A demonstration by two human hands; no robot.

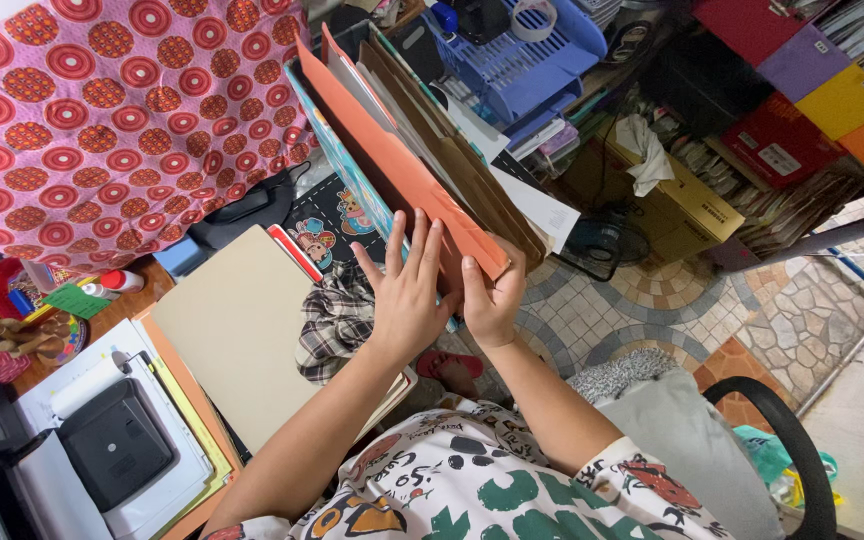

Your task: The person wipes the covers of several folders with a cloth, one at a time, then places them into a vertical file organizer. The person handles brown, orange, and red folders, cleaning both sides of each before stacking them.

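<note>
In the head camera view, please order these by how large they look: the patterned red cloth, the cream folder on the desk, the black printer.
1. Patterned red cloth, clearly largest.
2. Cream folder.
3. Black printer, close to the folder; nearness makes this unsure.

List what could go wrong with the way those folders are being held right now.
1. The stack of folders is gripped only at its near end by the left hand and right hand, so the long far end could sag or fan open.
2. Loose white sheets stick out of the stack and might slide out toward the tiled floor.
3. The cream folder overhangs the desk edge and an elbow could knock it off.
</note>
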